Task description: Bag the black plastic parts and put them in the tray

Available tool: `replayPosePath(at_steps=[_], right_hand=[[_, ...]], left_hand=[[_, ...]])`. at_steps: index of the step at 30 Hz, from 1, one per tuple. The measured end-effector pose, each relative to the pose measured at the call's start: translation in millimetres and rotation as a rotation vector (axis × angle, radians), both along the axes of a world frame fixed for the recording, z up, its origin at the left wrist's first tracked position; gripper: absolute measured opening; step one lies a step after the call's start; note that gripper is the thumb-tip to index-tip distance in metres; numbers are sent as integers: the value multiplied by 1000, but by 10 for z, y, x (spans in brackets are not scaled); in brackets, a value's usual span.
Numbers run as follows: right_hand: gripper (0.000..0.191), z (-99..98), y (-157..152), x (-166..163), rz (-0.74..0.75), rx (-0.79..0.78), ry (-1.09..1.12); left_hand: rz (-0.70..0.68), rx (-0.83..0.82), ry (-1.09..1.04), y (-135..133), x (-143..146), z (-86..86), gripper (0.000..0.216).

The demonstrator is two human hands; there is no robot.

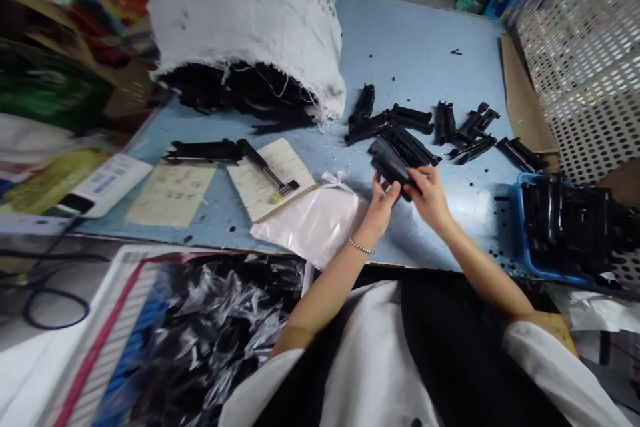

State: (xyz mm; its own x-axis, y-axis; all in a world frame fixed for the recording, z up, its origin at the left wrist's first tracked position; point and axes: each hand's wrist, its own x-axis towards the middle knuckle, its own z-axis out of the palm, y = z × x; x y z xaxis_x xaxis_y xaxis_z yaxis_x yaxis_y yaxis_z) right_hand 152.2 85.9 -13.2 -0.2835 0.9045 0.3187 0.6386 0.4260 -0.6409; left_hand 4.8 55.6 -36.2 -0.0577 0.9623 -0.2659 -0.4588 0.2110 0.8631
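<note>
Both my hands grip one long black plastic part (391,161), tilted just above the blue table. My left hand (384,203), with a bead bracelet at the wrist, closes round its near underside. From the right, the fingers of my right hand (429,193) are closed on its near end. Some blur hides the part's finer shape. Just beyond it lie several similar black parts (407,140) in a loose heap. A clear plastic bag with pinkish-white contents (315,220) sits beside my left forearm.
A white woven sack (250,13) spills black parts at the back left. A blue basket (525,233) full of black parts stands at right. Left lie a notebook (265,173), a razor-like tool (267,167) and a paper note (173,193). Below the table edge is a crate of plastic-wrapped items (215,327).
</note>
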Motion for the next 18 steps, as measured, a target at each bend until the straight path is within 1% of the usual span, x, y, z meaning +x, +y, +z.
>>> replayPosePath(at_steps=[2, 3, 4, 6, 8, 11, 13, 16, 17, 18], right_hand=[[38, 162, -296, -16, 157, -24, 35], [36, 229, -407, 5, 185, -33, 54], [35, 282, -483, 42, 172, -32, 67], [37, 330, -521, 135, 65, -3, 57], [41, 302, -448, 202, -21, 45, -12], [43, 189, -294, 186, -13, 61, -72], [46, 126, -256, 128, -25, -32, 5], [52, 87, -371, 71, -58, -267, 174], [52, 81, -454, 66, -31, -297, 182], [53, 73, -552, 66, 19, -281, 150]], left_hand=[[36, -5, -76, -7, 12, 110, 39], [12, -16, -111, -58, -11, 161, 37], [-35, -32, -144, -134, -41, 208, 37], [-165, -62, -205, -322, -99, 279, 41], [-283, -78, -242, -497, -117, 322, 43], [-388, -79, -210, -650, -64, 347, 45], [-382, -65, -130, -672, -16, 348, 49], [-283, -78, -43, -629, 6, 335, 45], [-244, -110, -41, -605, -1, 326, 41], [-207, -151, -45, -580, -12, 315, 39]])
